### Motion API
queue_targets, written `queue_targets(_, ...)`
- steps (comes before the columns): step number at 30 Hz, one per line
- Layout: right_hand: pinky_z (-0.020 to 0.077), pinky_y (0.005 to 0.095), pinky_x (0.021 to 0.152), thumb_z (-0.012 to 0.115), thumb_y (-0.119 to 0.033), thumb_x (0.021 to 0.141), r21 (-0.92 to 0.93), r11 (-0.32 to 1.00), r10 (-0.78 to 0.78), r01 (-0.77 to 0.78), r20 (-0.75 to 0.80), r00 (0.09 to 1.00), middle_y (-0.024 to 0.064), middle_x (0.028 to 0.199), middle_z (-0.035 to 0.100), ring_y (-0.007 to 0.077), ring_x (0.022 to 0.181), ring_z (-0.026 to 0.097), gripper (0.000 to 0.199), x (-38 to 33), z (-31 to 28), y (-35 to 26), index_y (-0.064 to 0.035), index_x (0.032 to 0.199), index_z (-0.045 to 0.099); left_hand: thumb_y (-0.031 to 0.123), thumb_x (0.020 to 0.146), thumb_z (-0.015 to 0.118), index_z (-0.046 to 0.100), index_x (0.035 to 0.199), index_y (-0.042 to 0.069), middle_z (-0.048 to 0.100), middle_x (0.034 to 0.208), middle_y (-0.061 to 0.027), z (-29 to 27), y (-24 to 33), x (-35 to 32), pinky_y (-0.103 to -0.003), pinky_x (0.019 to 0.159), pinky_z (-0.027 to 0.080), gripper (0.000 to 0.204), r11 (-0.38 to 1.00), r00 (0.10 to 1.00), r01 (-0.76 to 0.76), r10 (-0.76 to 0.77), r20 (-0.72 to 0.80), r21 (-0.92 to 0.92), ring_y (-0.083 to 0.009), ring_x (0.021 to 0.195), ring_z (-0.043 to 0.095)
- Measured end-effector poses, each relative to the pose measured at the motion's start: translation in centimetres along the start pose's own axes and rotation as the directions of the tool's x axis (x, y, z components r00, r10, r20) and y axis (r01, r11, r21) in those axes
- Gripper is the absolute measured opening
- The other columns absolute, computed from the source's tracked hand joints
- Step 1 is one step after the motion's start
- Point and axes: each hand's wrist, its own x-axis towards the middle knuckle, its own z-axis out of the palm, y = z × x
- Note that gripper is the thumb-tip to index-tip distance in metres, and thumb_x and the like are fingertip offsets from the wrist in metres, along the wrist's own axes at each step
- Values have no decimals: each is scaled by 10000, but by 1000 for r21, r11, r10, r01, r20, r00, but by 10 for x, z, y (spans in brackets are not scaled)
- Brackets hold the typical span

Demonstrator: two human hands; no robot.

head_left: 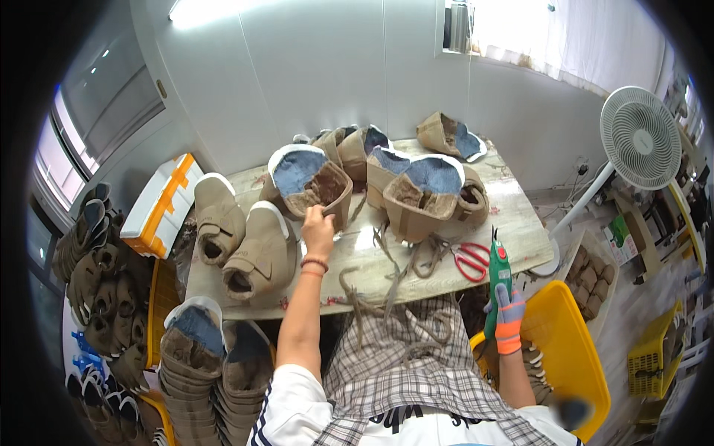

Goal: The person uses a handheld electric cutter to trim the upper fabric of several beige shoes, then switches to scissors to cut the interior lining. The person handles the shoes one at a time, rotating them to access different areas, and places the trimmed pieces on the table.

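My bare left hand is closed on the near edge of a brown boot upper with fuzzy brown lining, a blue-grey inner section and a white rim. My right hand, in a grey and orange glove, is wrapped round a green handheld power tool whose thin dark tip points away from me. Red-handled scissors lie on the table just left of the tool. Another boot upper stands to the right of the held one. Brown trim strips trail over the table edge onto my checked apron.
Two finished-looking brown boots stand at the table's left. More uppers lie at the back. Stacked uppers rise at lower left. A yellow bin stands at my right, with a white fan beyond.
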Motion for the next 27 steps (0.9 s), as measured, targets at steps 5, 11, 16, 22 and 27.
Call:
queue_targets(5,419,236,474,647,-302,886,91,996,-10,13,-34,999,11,656,552,95,491,519,294,7,-2,12,-30,969,573,21,820,648,611,898,4,566,833,-80,-26,71,16,-292,494,487,88,838,978,-137,30,-205,-528,-166,574,607)
queue_targets(11,384,257,458,571,-371,919,2,999,-34,34,-54,998,32,563,507,124,476,504,334,7,12,5,-48,846,527,-42,824,600,587,1109,22,550,1150,-114,23,106,83,-250,599,513,293,542,980,-2,170,107,-841,-139,772,651)
queue_targets(16,397,240,472,617,-313,903,40,999,17,-16,-26,1000,15,617,534,104,494,514,284,15,5,17,-40,954,553,2,820,555,385,1355,-14,380,1383,-194,39,47,120,-397,1070,324,561,915,939,-271,184,-290,-300,-295,1295,371)
queue_targets(22,390,243,457,609,-335,903,5,999,40,-40,-61,997,27,609,531,113,475,515,301,24,3,25,-42,933,546,345,844,625,418,1304,-70,357,1405,-253,20,-98,174,-443,1039,334,654,463,429,884,-858,-281,-62,-385,1242,419)
queue_targets(27,407,246,468,621,-320,898,1,999,46,-46,-51,998,21,634,533,108,484,513,296,27,11,28,-36,947,554,280,882,613,550,1175,-67,551,1253,-163,39,-208,173,-362,973,390,459,134,500,574,-839,215,-808,-248,1098,541)
